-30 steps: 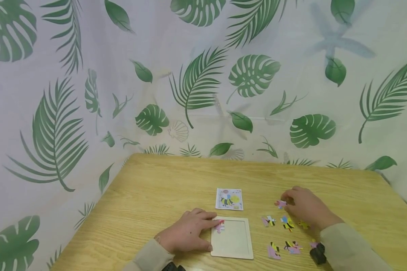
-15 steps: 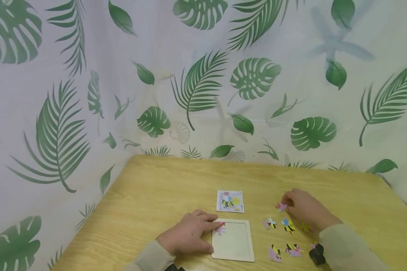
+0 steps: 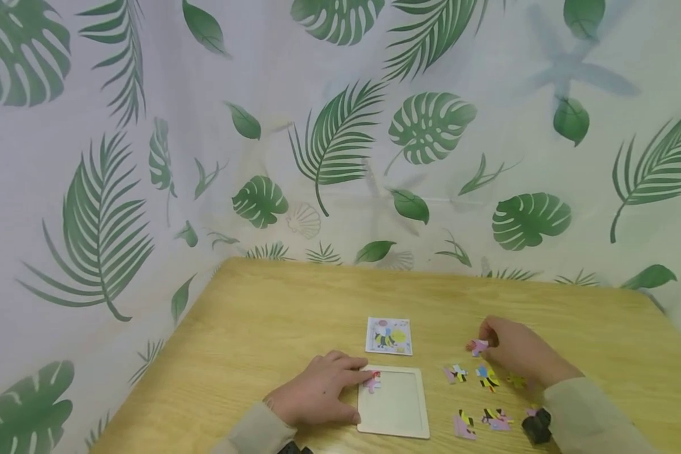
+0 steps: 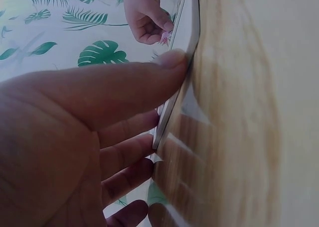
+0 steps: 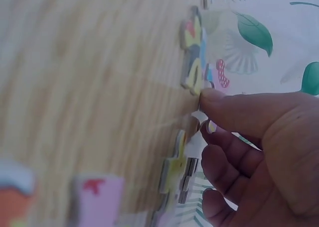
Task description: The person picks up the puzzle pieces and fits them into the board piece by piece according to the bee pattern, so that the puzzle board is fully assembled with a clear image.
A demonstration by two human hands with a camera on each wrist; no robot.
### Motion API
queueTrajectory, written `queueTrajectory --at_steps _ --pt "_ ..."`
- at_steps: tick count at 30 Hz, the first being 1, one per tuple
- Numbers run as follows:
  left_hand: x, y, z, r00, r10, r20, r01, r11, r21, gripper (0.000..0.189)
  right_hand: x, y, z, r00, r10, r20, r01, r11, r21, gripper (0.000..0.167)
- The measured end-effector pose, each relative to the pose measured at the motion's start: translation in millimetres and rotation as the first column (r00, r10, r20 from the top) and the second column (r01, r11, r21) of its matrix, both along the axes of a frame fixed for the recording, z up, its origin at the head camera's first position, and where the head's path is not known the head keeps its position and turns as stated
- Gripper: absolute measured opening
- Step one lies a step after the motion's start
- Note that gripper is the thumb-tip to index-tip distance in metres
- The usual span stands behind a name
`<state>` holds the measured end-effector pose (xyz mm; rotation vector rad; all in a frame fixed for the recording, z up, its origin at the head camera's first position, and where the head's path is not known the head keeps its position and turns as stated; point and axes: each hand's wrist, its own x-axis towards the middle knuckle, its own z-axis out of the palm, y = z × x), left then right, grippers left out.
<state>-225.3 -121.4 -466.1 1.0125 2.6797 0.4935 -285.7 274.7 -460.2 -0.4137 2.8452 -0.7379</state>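
In the head view my left hand [image 3: 323, 391] rests at the left side of a pale square puzzle tray [image 3: 400, 435]. Its index finger reaches over the rim to a pink and red puzzle piece [image 3: 372, 383] lying in the tray's upper left corner. The left thumb touches the tray's near left edge, seen close up in the left wrist view. Over to the right, my right hand [image 3: 519, 353] pinches a pink puzzle piece [image 3: 478, 347] with a red mark between thumb and index finger, the other fingers curled.
A picture card [image 3: 388, 336] with a bee lies behind the tray. Several loose pieces are spread right of it, among them a yellow and blue one [image 3: 487, 377] and a black-striped pink one [image 3: 464, 425]. A leaf-printed curtain [image 3: 340, 145] hangs behind the wooden table [image 3: 295, 302].
The pink piece in my right hand has turned a little and come slightly nearer. My left hand stays at the tray, and the whole head view has shifted a bit.
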Motion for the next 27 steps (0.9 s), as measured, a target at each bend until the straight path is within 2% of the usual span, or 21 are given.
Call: queueTrajectory --at_steps 8,15,19,27 --pt "1.4 -0.4 -0.6 1.000 0.005 0.016 -0.005 1.000 0.010 0.073 7.5 -1.5 1.2 1.000 -0.025 0.004 0.025 0.998 -0.055 0.008" --pt "1.5 0.6 0.4 1.000 0.001 0.016 -0.001 1.000 0.009 0.073 9.5 -5.3 6.0 0.999 -0.023 0.027 0.026 0.995 -0.091 0.012" --pt "1.2 1.2 1.3 1.000 0.004 0.012 -0.004 1.000 0.003 0.073 12.5 -15.1 11.6 0.999 -0.019 0.046 0.024 0.991 -0.131 0.015" --pt "0.7 1.5 2.7 1.000 -0.017 -0.019 0.016 1.000 -0.006 0.075 19.6 -40.7 18.0 1.000 0.012 0.012 -0.010 0.985 -0.172 0.007"
